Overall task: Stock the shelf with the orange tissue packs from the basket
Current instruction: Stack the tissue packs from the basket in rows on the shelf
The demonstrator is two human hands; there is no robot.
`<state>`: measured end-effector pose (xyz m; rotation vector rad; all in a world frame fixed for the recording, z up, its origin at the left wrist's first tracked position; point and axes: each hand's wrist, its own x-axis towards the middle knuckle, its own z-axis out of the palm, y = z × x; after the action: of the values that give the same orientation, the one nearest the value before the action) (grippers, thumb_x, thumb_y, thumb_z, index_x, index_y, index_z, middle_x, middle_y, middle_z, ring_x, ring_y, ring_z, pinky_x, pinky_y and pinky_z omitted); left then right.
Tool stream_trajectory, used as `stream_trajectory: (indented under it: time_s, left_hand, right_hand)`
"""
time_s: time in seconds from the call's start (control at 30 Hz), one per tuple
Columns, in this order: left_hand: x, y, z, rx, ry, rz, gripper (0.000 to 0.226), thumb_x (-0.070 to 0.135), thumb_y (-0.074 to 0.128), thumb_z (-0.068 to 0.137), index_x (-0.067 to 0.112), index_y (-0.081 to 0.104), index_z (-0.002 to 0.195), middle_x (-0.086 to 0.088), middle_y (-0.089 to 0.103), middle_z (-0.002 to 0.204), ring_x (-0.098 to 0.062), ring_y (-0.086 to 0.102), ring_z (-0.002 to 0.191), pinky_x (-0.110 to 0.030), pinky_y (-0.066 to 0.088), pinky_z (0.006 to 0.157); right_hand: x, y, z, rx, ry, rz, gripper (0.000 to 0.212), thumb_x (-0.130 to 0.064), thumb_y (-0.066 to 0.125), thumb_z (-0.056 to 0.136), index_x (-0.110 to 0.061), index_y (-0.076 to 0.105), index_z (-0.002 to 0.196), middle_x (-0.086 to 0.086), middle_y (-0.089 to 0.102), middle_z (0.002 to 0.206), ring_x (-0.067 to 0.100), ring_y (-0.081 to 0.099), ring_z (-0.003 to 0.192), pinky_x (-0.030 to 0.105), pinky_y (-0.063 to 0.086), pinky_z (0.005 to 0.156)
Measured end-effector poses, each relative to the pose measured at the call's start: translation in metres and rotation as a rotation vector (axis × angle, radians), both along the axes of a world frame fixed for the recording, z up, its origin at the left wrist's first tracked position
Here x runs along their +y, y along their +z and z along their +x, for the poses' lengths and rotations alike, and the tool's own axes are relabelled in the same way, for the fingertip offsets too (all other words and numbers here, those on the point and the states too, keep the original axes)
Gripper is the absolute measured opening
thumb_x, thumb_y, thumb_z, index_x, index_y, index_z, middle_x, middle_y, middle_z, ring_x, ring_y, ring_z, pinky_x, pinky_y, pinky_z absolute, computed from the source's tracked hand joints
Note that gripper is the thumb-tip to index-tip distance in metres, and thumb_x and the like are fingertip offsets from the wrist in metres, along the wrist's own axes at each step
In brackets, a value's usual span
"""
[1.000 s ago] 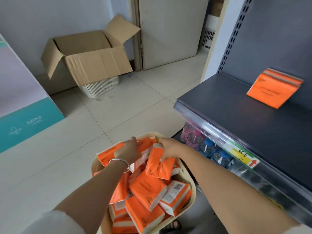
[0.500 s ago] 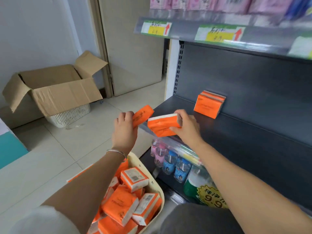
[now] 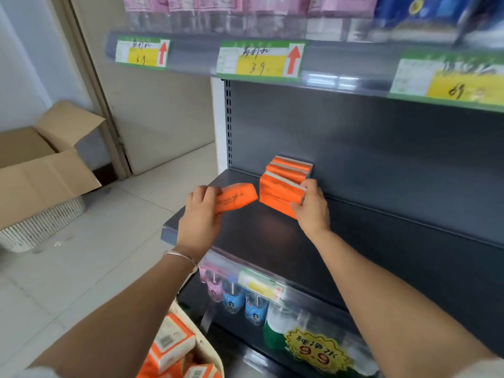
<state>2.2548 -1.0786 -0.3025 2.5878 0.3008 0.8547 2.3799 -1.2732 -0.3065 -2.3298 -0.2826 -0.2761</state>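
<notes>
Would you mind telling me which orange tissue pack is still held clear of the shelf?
The pack in the left hand, printed "COTTON TISSUE", is held in the air; the right hand presses its pack against those standing at the back.

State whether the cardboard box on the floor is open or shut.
Open: the cardboard box has its flaps raised and spread, exposing the interior.

Left hand (image 3: 200,214) curled closed, right hand (image 3: 312,207) gripping, arms outstretched
</notes>
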Motion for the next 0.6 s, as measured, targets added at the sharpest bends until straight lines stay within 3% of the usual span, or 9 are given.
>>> stream_trajectory:
  time_s: [0.13,0.27,0.37,0.43,0.5,0.6]
  left_hand:
    - [0.004,-0.01,0.021,-0.016,-0.075,0.019,0.038,0.0,0.06,0.081,0.016,0.046,0.112,-0.013,0.049,0.113,-0.034,0.047,0.099,-0.05,0.052,0.064]
    - [0.007,-0.016,0.032,-0.031,-0.126,0.099,0.042,-0.002,0.061,0.077,0.02,0.037,0.103,-0.01,0.048,0.112,-0.031,0.045,0.101,-0.044,0.052,0.055]
    - [0.008,-0.019,0.035,-0.051,-0.168,0.182,0.051,-0.008,0.064,0.07,0.021,0.037,0.103,-0.002,0.04,0.111,-0.023,0.037,0.098,-0.039,0.052,0.05]
    - [0.01,-0.023,0.034,-0.064,-0.208,0.243,0.054,-0.009,0.068,0.067,0.019,0.039,0.104,-0.002,0.041,0.109,-0.023,0.037,0.096,-0.038,0.053,0.05]
    - [0.009,-0.027,0.033,-0.079,-0.24,0.29,0.053,-0.007,0.072,0.068,0.017,0.042,0.105,-0.007,0.047,0.108,-0.024,0.04,0.095,-0.039,0.055,0.053]
    - [0.005,-0.028,0.029,-0.121,-0.282,0.322,0.051,-0.006,0.071,0.068,0.015,0.043,0.104,-0.005,0.045,0.107,-0.025,0.041,0.094,-0.04,0.056,0.062]
  right_hand:
    - [0.01,-0.003,0.027,0.012,-0.026,-0.033,0.039,-0.006,0.061,0.085,-0.012,0.045,0.12,0.013,0.053,0.118,0.035,0.057,0.101,0.041,0.05,0.078]
    - [0.014,-0.006,0.036,0.012,-0.184,-0.197,0.051,-0.024,0.07,0.082,-0.02,0.046,0.127,0.008,0.04,0.131,0.034,0.043,0.119,0.041,0.044,0.088]
    - [0.015,-0.005,0.03,-0.233,-0.2,-0.218,0.051,-0.032,0.069,0.08,-0.02,0.051,0.127,0.008,0.04,0.134,0.033,0.043,0.118,0.044,0.039,0.093]
    - [0.02,-0.001,0.028,-0.361,-0.023,-0.115,0.037,-0.03,0.064,0.085,-0.015,0.059,0.118,0.01,0.049,0.126,0.032,0.05,0.111,0.042,0.042,0.093]
    - [0.029,0.007,0.024,-0.135,0.217,0.07,0.03,-0.034,0.057,0.092,-0.015,0.06,0.115,0.005,0.057,0.12,0.026,0.056,0.107,0.042,0.047,0.094]
    - [0.039,0.026,0.009,0.525,0.351,0.274,0.04,-0.042,0.054,0.093,-0.026,0.045,0.129,0.002,0.058,0.119,0.023,0.061,0.105,0.044,0.055,0.084]
